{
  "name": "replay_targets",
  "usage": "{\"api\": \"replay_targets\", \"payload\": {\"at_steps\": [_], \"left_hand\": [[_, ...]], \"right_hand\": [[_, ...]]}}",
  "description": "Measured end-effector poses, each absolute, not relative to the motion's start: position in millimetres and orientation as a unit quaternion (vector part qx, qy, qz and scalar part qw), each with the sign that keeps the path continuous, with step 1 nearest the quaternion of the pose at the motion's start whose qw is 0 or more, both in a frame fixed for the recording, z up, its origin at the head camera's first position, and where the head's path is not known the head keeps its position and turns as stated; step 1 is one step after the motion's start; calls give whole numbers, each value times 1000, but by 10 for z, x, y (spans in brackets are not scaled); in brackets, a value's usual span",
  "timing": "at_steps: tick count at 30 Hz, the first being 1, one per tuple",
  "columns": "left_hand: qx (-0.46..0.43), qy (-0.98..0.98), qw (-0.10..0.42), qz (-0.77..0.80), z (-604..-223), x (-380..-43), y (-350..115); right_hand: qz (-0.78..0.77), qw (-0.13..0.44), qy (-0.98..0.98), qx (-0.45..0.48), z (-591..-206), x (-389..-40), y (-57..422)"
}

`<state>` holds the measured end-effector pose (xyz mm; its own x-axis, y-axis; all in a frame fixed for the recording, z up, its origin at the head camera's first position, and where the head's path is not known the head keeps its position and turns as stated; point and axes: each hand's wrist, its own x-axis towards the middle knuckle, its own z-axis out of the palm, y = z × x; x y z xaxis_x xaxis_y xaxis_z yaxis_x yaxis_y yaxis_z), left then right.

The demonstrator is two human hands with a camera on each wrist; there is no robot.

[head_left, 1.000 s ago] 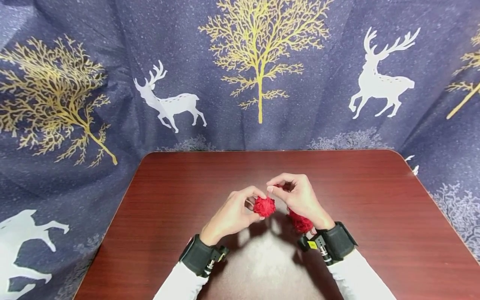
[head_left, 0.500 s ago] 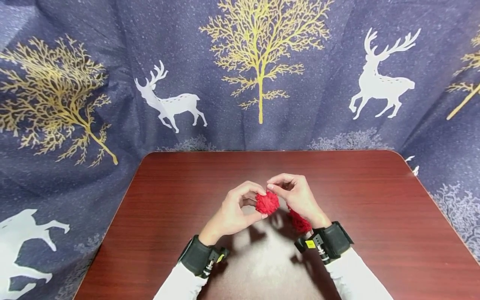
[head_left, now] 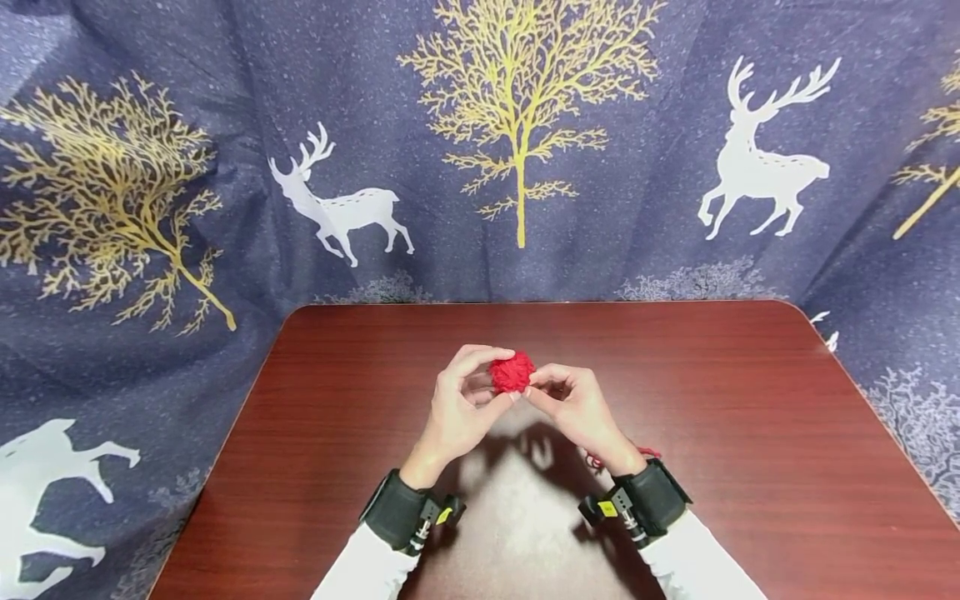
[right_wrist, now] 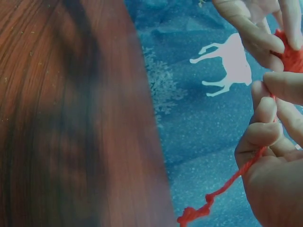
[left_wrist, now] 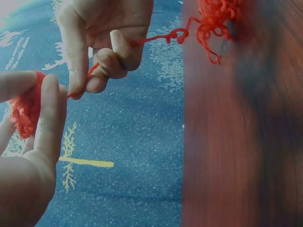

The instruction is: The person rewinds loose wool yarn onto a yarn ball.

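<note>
A small ball of red yarn (head_left: 513,372) is held above the table between the thumb and fingers of my left hand (head_left: 459,414). Right beside it, the thumb and forefinger of my right hand (head_left: 587,417) pinch a red yarn strand (right_wrist: 232,179). In the left wrist view, this strand runs from the ball through the right fingers and on to a loose tangle of red yarn (left_wrist: 220,14), with a small knotted kink on the way. Most of that tangle is hidden behind my right wrist in the head view.
Under the hands is a reddish-brown wooden table (head_left: 360,358), paler at the near middle. A dark blue cloth (head_left: 450,250) printed with white deer and golden trees hangs behind it and at the sides. Both wrists wear black camera straps (head_left: 652,500).
The ball has risen toward the table's far side and turned in my left hand. My right hand has followed it leftward. The loose yarn has become mostly covered by the right wrist.
</note>
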<state>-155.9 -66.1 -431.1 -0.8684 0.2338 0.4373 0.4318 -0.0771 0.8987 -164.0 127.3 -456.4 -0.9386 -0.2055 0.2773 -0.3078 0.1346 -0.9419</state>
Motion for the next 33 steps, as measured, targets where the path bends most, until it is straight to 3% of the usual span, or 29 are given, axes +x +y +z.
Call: {"api": "replay_targets", "payload": {"at_steps": [13,22,33], "left_hand": [[-213,-642,33,-736,-4268,-1587,-656],[-186,-662,14,-726,-4222,-1583,-660],[-115,-659,64,-741,-4253,-1618,-630]], "right_hand": [[615,55,-773,146,-4170,-1457,1195],[622,55,-768,143,-4478,-1583,1262],[600,68,-779,169,-4384,-1480,1148]]}}
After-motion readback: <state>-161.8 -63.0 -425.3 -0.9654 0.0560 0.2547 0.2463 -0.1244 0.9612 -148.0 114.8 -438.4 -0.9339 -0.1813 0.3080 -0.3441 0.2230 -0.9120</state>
